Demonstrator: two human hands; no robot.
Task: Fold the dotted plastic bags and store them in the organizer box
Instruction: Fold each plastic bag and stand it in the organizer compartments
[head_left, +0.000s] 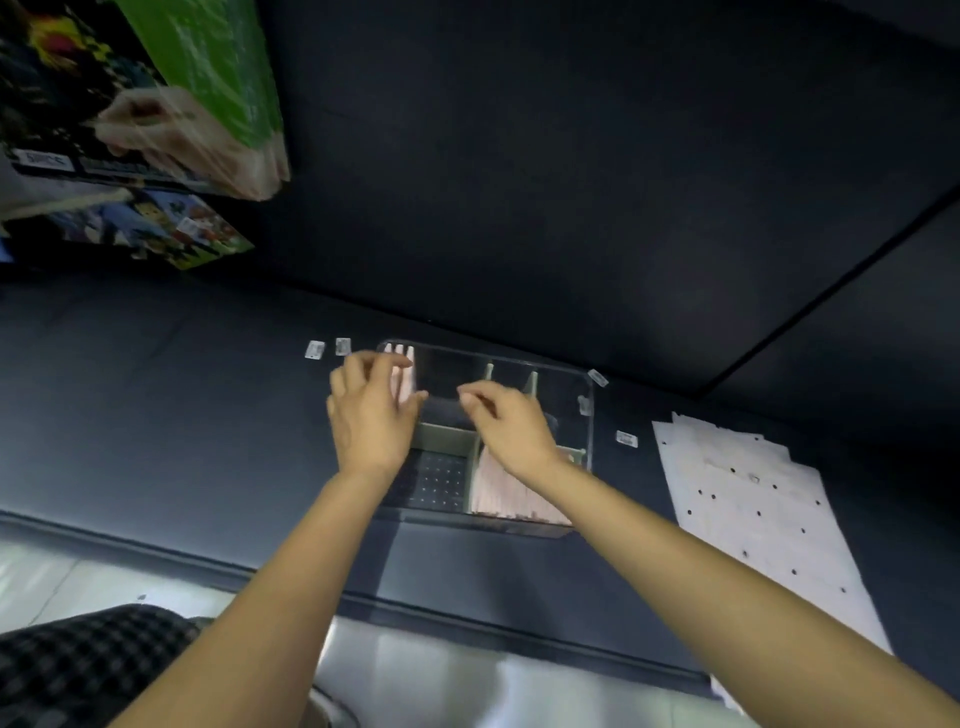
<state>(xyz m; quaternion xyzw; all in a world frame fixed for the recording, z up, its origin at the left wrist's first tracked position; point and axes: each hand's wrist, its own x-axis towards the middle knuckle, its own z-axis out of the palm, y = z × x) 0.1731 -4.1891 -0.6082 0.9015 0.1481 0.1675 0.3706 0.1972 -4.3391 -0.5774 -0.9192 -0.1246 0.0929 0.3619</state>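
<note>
My left hand (370, 415) hovered over the far-left compartment of the clear organizer box (584, 441), fingers loosely curled beside the folded pink bags (404, 375) standing there; whether it pinched one I could not tell. My right hand (511, 423) hung over the middle, fingers bent, seemingly holding nothing. More folded bags (506, 493) filled the near compartment. Flat dotted plastic bags (753, 504) lay on the dark desk (156, 415), right of the box.

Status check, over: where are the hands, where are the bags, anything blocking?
Left hand and right hand over the organizer box, grip unclear through blur. Folded pink bags in near-right compartment; flat dotted bags stacked to the right. Nothing blocking.
</note>
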